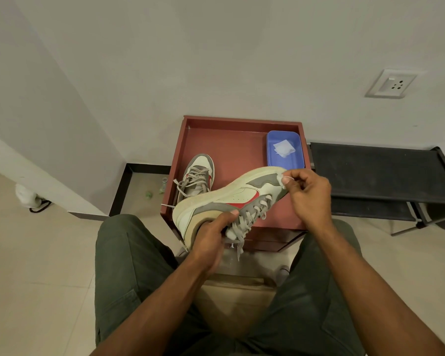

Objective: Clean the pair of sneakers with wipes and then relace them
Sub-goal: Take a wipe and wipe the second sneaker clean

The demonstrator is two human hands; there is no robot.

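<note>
Over the red-brown tray [188, 140], our left hand [211, 237] clamps the stiff, light sneaker [231, 199] at its firm collar, while our right hand [310, 196] pinches a soft wipe [280, 179] against the toe.

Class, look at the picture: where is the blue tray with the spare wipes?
The blue tray sits in the far right corner of the red table, just beyond the toe of the held sneaker.
</note>
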